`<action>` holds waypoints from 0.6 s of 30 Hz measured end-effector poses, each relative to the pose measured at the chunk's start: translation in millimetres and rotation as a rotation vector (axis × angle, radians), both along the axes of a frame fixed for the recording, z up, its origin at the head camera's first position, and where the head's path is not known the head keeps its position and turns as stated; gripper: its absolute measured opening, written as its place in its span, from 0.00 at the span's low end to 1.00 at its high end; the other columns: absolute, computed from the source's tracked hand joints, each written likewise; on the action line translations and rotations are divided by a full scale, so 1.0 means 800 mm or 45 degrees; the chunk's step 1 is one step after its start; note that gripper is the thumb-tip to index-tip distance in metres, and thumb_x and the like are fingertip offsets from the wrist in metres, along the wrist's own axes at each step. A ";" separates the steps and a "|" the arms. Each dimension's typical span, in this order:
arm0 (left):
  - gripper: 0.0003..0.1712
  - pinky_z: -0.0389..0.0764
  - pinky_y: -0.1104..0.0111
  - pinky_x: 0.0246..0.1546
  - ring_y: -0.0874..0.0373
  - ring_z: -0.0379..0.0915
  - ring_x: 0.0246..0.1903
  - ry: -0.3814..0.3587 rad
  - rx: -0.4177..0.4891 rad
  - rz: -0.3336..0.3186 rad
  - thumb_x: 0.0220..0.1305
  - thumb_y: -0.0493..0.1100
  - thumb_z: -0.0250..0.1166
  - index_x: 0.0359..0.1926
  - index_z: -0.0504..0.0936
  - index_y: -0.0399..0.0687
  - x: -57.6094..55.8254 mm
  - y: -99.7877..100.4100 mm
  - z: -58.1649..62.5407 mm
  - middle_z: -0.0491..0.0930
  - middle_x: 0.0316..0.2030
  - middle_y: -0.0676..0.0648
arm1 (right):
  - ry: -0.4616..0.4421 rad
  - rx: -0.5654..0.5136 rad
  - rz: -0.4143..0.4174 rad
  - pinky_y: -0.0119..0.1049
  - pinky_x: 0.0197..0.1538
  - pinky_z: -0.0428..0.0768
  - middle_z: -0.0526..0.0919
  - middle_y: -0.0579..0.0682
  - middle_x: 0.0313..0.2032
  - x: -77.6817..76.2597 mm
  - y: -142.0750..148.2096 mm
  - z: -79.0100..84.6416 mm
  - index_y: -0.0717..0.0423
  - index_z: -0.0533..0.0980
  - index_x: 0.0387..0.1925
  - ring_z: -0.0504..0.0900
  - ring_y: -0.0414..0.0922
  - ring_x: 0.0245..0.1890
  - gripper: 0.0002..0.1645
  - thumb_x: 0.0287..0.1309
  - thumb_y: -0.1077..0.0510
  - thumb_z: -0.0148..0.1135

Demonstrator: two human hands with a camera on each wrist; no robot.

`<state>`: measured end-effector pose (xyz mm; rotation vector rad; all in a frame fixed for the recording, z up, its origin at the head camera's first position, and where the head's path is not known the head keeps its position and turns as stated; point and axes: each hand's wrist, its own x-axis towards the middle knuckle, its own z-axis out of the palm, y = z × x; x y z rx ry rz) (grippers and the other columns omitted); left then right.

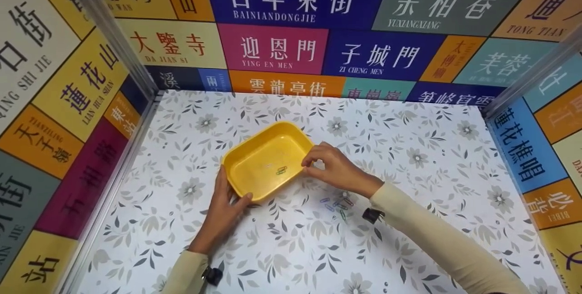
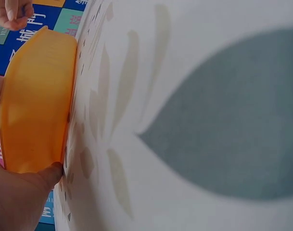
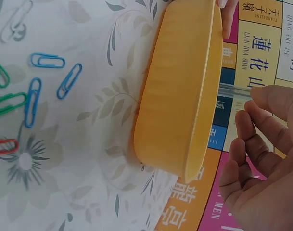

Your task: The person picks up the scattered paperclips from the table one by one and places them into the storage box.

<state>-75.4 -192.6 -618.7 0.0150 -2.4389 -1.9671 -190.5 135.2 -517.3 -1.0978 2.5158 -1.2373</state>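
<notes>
A yellow plastic tray (image 1: pixel 254 148) rests on the patterned surface. My left hand (image 1: pixel 223 207) grips its near left corner, thumb on the near side and fingers along the left wall. In the left wrist view the thumb (image 2: pixel 50 175) presses low on the tray's wall. Inside lie a few small paper clips (image 1: pixel 281 171), one of them green. At the tray's right rim is my right hand (image 1: pixel 336 166), fingers loosely curled, thumb and forefinger tips close together. In the right wrist view that hand (image 3: pixel 266 149) shows nothing between its fingertips.
Blue paper clips (image 3: pixel 47 60), green paper clips (image 3: pixel 10 103) and a red paper clip (image 3: pixel 4 146) lie loose by the right forearm. The floral tabletop (image 1: pixel 432 239) is bordered by upright panels (image 1: pixel 277 51) with printed signs at the back and both sides.
</notes>
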 end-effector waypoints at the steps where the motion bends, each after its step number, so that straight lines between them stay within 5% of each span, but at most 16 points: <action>1: 0.67 0.57 0.53 0.84 0.43 0.44 0.87 0.011 -0.001 -0.004 0.75 0.43 0.73 0.91 0.29 0.56 0.000 0.000 0.000 0.28 0.89 0.51 | 0.012 -0.015 -0.002 0.49 0.54 0.80 0.91 0.45 0.41 0.003 0.003 -0.001 0.55 0.89 0.42 0.81 0.53 0.46 0.04 0.67 0.62 0.78; 18: 0.67 0.55 0.55 0.84 0.44 0.45 0.87 -0.019 0.050 0.003 0.75 0.41 0.73 0.91 0.30 0.63 0.001 0.000 0.002 0.30 0.89 0.55 | -0.026 -0.090 -0.184 0.45 0.47 0.78 0.90 0.37 0.42 0.042 0.062 -0.022 0.40 0.90 0.44 0.80 0.42 0.46 0.07 0.70 0.58 0.77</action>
